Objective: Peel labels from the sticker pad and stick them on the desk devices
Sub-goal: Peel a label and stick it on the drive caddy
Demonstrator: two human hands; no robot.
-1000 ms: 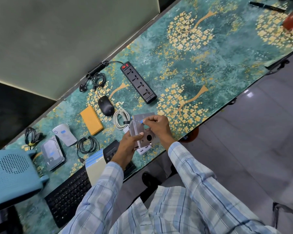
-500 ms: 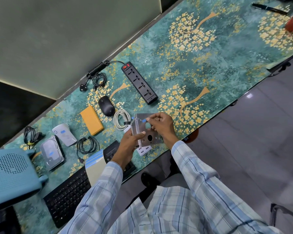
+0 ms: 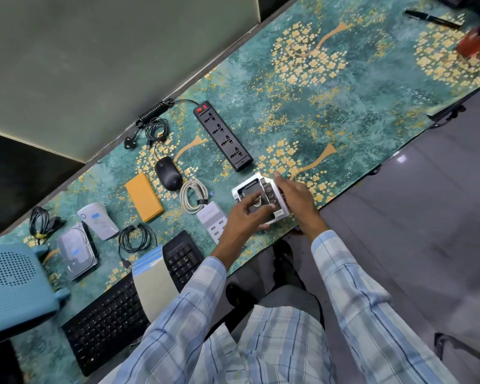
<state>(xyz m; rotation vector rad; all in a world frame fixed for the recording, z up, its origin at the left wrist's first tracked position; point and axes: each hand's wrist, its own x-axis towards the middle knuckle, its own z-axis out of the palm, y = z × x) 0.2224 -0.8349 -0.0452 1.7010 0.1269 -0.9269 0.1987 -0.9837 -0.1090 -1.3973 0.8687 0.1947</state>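
A silver and black drive caddy (image 3: pixel 247 189) lies flat on the desk near its front edge, with a small blue label by its left corner. My right hand (image 3: pixel 295 199) grips its right side. My left hand (image 3: pixel 245 218) rests on top, fingers spread and fingertips pressing on the caddy's middle. The sticker pad (image 3: pixel 153 278), white with blue strips along its top, leans on the black keyboard (image 3: pixel 108 325). Blue labels show on the white device (image 3: pixel 97 220) and the hard drive (image 3: pixel 76 252).
A black power strip (image 3: pixel 223 135), black mouse (image 3: pixel 167 173), orange power bank (image 3: pixel 144 197), coiled white cable (image 3: pixel 193 195), white USB hub (image 3: pixel 214 221) and black cables (image 3: pixel 137 238) lie on the patterned mat. A blue router (image 3: pixel 11 281) stands at left; a pen (image 3: pixel 431 17) far right.
The caddy was held up off the desk between both hands; now it is turned over and lying flat on the mat. My left hand has moved on top of it.
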